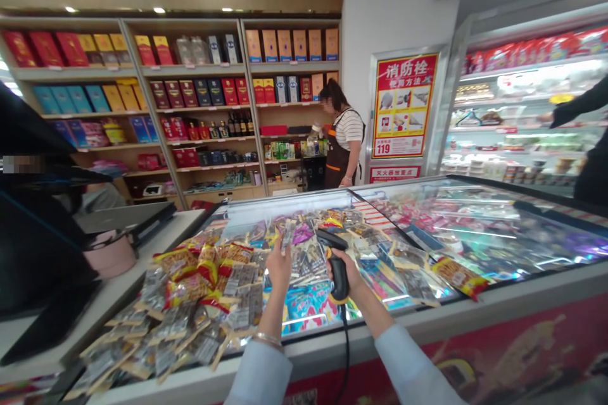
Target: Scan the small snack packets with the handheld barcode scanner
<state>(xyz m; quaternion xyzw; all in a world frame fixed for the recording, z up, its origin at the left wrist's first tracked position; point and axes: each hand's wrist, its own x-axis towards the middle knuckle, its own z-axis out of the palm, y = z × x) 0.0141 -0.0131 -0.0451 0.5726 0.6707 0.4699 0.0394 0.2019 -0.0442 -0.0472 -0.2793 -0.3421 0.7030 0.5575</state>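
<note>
A shop interior opens out ahead, with wooden shelving [204, 107] along the back wall holding rows of boxed goods and bottles, and a lit refrigerated case [517, 120] along the right. Between them, on a white wall, hangs a red-and-yellow fire hydrant instruction sign [403, 104]. A co-worker [344, 139] in a striped top and brown apron stands by the shelves, and a black sleeve [579, 101] reaches in at the right edge. In the foreground is a chest freezer [475, 294] with a glass lid [475, 228], its near left end heaped with snack packets [190, 304] that spill towards the front edge. A white counter [118, 285] runs along its left side, bearing a pink bag [109, 254]. Above the pile, the right hand [344, 272] has its fingers clamped around the handle of a black-and-yellow barcode scanner [338, 269], whose cord [345, 348] drops over the front edge. The left hand [279, 269], wearing a bracelet [267, 339], is raised just beside it, its fingers pinched together on a slim silver packet [287, 234].
</note>
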